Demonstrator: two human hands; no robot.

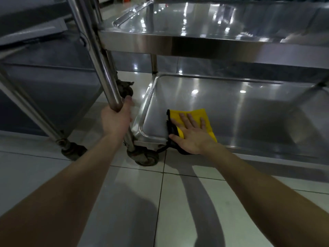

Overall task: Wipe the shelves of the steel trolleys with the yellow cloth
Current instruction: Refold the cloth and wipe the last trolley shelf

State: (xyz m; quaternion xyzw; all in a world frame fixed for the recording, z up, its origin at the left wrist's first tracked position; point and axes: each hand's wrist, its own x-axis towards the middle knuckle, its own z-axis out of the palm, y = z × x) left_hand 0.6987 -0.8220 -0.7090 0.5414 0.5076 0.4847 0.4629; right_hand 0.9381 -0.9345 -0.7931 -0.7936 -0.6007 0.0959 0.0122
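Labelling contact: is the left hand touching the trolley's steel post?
Touching. The head view shows the left hand gripping the steel post, thumb and fingers curled round it.

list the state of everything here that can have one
cloth, folded, flat on the lower shelf near the corner by the post, black edge hanging over the rim
right grip, fingers straight, pressing on the cloth
left grip, curled round the post
lower shelf, shiny, bearing the cloth
upper shelf, shiny, reflecting lights
wheel, on the floor
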